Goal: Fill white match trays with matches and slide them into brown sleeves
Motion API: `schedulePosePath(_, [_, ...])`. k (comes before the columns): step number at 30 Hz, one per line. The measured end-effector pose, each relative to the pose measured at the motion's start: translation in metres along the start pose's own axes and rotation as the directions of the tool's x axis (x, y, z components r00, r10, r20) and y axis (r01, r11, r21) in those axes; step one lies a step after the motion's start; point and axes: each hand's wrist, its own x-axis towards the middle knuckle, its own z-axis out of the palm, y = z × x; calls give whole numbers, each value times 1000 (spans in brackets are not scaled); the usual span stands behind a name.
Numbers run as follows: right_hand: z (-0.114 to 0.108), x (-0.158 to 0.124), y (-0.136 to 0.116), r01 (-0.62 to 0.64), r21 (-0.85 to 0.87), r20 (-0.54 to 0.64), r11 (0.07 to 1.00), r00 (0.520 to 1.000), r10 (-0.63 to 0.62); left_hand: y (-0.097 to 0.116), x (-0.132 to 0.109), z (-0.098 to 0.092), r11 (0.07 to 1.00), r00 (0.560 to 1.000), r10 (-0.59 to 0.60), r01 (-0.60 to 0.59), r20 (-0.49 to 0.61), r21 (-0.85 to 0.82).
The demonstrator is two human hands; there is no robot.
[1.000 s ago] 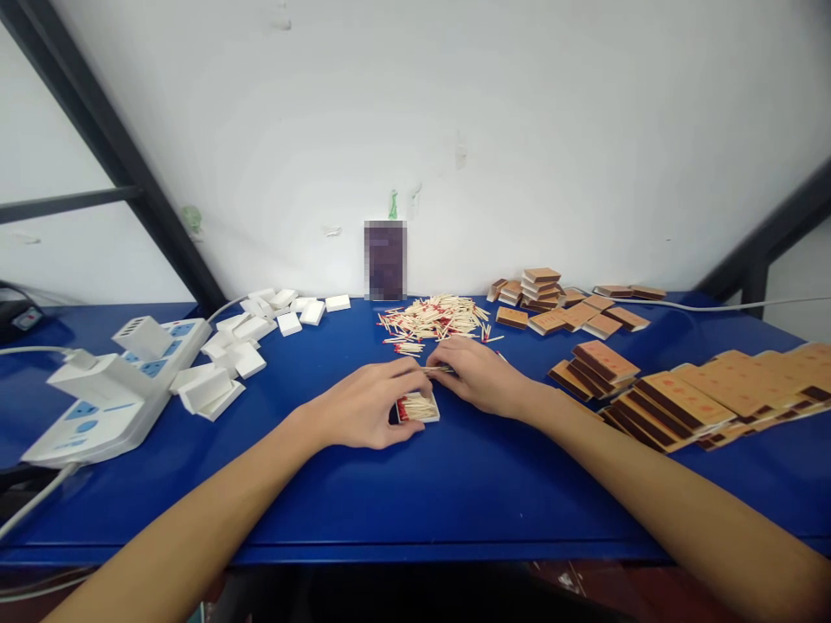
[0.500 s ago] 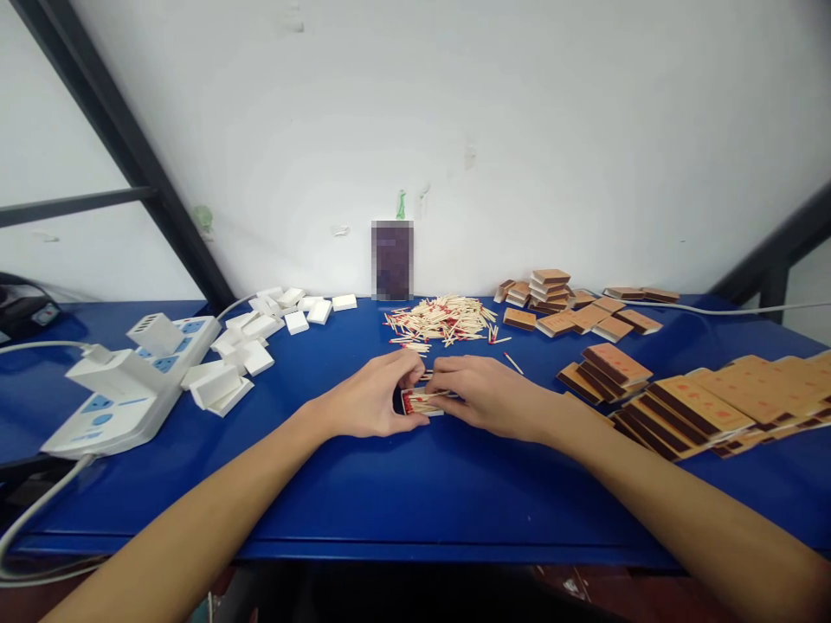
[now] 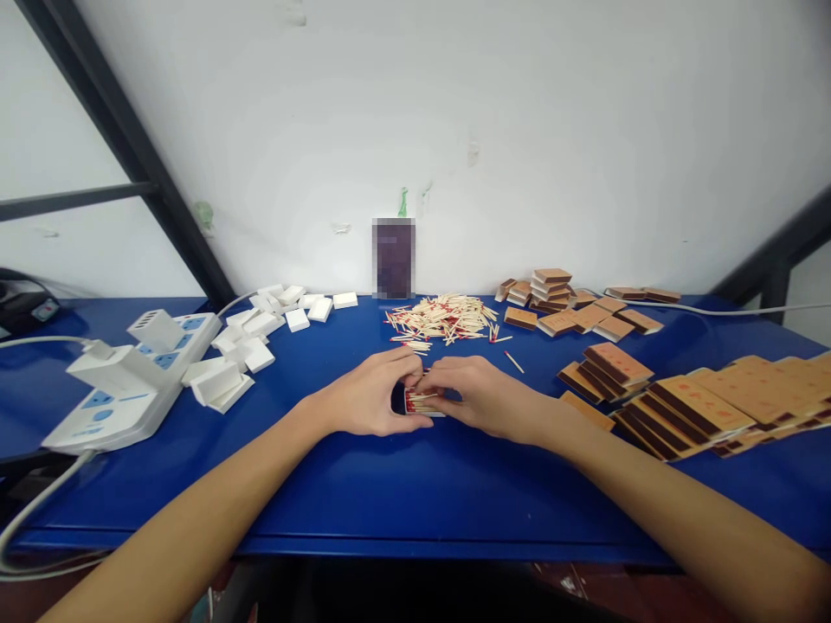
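A small white matchbox tray (image 3: 436, 414) filled with red-tipped matches (image 3: 416, 402) is low over the middle of the blue table. My left hand (image 3: 373, 394) grips its left end, thumb along the near side and fingers curled at the far side. Over the tray's right part is my right hand (image 3: 484, 394), its thumb and fingertips pinched at the matches. Whether a match sits between those fingertips is hidden. Just beyond both hands lies a loose pile of matches (image 3: 447, 317), with one stray match (image 3: 514, 362) to its right.
White empty trays (image 3: 260, 324) lie scattered at the left, beside a power strip (image 3: 149, 389) with plugs. Brown matchbox sleeves (image 3: 707, 402) are stacked at the right, with more sleeves (image 3: 551, 290) at the back. A dark pixelated panel (image 3: 393, 260) stands against the wall.
My right fingers have closed in over the tray, and the matches there lie more evenly. My left hand keeps its hold on the tray.
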Motion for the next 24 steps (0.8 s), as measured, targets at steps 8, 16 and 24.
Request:
schedulePosePath(8, [-32,-10,-3,-152,-181,46,972,986,162,-7,-4,-7,994,997,-35,28,63,101])
schedulePosePath(16, [-32,-10,-6,-184,-170,249,968,942,223,-3,-5,-3,993,996,-34,24,84,116])
schedulePosePath(24, [-35,-12,-2,-244,-35,257,969,935,245,-4,-4,-1,993,996,3,-13,84,120])
